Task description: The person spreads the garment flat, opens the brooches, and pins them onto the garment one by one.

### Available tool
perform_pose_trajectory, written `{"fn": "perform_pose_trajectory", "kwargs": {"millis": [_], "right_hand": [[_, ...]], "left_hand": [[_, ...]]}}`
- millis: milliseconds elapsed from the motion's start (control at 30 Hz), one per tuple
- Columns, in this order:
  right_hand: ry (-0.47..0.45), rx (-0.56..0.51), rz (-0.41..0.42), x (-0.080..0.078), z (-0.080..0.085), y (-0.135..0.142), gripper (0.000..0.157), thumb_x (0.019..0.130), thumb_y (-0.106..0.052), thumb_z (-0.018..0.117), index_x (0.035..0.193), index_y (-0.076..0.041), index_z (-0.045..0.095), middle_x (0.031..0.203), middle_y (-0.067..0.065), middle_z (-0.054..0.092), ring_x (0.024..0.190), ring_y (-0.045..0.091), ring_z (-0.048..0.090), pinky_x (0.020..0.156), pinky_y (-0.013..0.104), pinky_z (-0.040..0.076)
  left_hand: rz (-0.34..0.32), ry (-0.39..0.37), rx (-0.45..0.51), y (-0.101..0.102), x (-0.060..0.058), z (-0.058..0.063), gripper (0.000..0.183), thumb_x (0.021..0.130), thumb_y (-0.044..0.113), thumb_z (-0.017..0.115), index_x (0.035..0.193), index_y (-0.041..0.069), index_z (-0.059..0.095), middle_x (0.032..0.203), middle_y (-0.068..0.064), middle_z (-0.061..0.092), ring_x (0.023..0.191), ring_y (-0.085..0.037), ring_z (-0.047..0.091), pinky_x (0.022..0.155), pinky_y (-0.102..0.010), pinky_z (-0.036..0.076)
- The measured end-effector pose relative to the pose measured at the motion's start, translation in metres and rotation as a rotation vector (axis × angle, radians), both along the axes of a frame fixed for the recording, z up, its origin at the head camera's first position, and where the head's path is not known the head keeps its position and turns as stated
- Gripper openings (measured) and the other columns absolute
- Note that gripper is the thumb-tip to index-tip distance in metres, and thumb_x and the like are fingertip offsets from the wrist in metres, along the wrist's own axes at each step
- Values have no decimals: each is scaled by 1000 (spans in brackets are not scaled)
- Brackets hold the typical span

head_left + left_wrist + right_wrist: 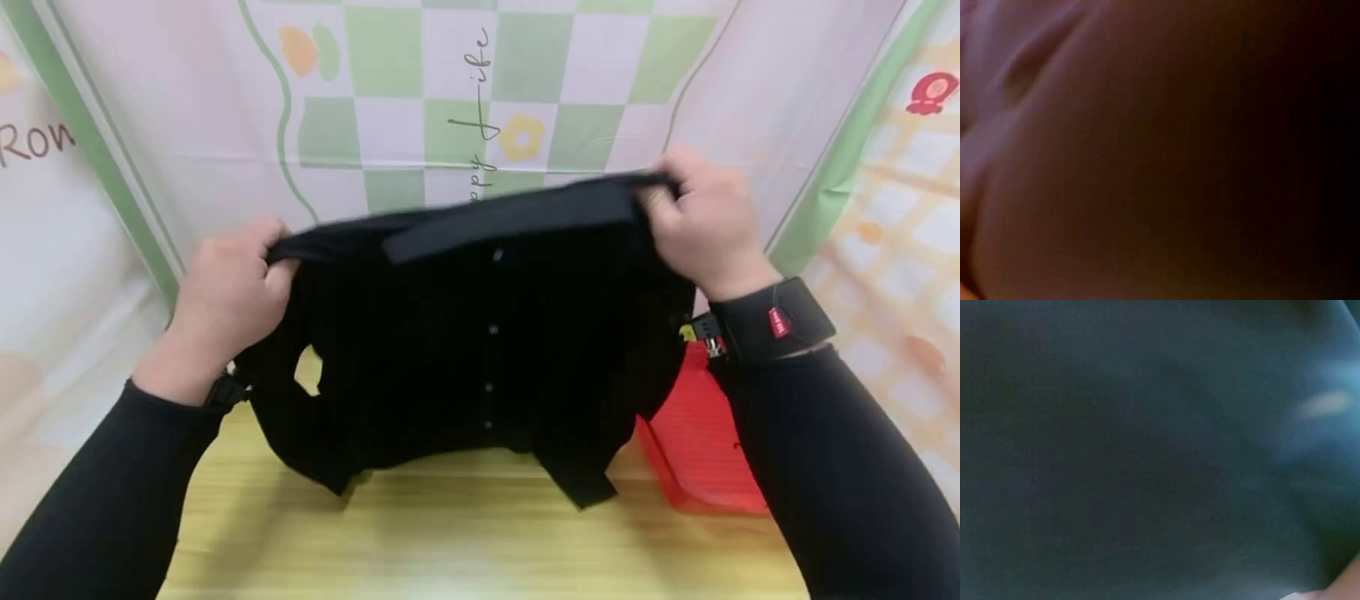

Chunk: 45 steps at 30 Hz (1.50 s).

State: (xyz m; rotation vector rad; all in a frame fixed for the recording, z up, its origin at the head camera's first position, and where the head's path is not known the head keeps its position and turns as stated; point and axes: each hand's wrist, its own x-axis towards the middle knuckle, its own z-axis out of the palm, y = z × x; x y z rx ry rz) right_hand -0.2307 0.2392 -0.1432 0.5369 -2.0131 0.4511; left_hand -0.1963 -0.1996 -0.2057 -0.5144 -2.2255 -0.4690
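A black buttoned shirt point(420, 350) hangs stretched between both hands in the head view, with a row of small pale buttons down its middle. My left hand point(232, 287) grips its upper edge at the left, thumb and fingers curled over the cloth. At the upper right, my right hand point(705, 221) pinches the other end of that edge, held a little higher. Sleeves droop at both sides, and one cuff point(588, 487) dangles low on the right. Dark cloth point(1179, 156) fills the left wrist view; blurred fabric point(1116, 456) covers most of the right wrist view.
Beneath the shirt lies a yellow wood-grain table point(420, 533). A red plastic tray point(712, 433) stands on the right, partly hidden by the shirt and right forearm. Printed curtains point(382, 50) with green checks hang behind and along both sides.
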Motion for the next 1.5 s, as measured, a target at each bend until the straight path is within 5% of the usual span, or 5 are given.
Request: {"fn": "perform_pose_trajectory", "kwargs": {"millis": [167,500,900,1133,1500], "right_hand": [[-385,211,115,-2,-34,-3,12,97,-17,64,90,-10,71,82,6,65,69,22,55,65,37,41],[-586,267,230,2,-59,-49,30,91,-13,56,61,-14,52,59,-4,32,57,17,35,59,33,30],[-632,341,362,17,-94,-99,14,89,-24,74,79,-17,68,64,-10,56,61,12,51,61,33,45],[-920,477,465,15,-126,-88,11,86,-20,76,83,-23,67,70,-14,55,67,9,50,68,31,45],[-782,369,156,-33,-201,-33,14,76,0,66,81,-14,64,69,-2,60,66,18,56,65,41,50]], "left_hand": [[-69,-581,-279,-8,-6,-15,16,102,16,54,86,13,57,79,-5,58,79,-30,58,73,-49,45],[-373,-806,-244,60,10,-37,74,98,36,64,158,12,26,148,-12,46,131,-28,48,106,-49,38],[-452,-448,221,132,4,-87,24,93,8,56,117,6,58,94,-8,65,80,-21,62,71,-37,50],[-414,-237,257,87,8,-68,15,91,-4,53,104,1,60,84,-9,61,65,-22,55,58,-38,45],[-142,184,283,23,25,-21,20,87,7,52,102,-3,62,74,-17,61,57,-32,54,52,-39,40]]}}
